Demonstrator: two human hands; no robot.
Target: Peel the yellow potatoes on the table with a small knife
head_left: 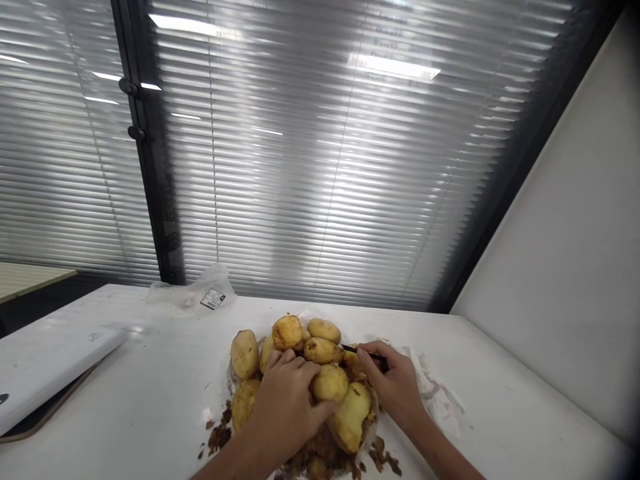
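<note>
A pile of potatoes (323, 351) lies on clear plastic, some with pale peeled patches and some with brown skin. My left hand (287, 393) curls over the near part of the pile, its thumb against a round potato (331, 383). In my right hand (393, 377), closed fingers pinch a thin black tool (350, 348); its tip points left toward the potatoes and its kind is not clear. A large, partly peeled potato (353, 417) sits between my hands. Brown peelings (220, 433) are scattered around and under the pile.
A clear plastic bag (195, 293) with a label lies at the table's back left. On the left edge, a white box-like object (60, 373) rests on a dark flat item. Crumpled tissue (440, 393) is right of the pile. Window blinds stand behind the white table (160, 400).
</note>
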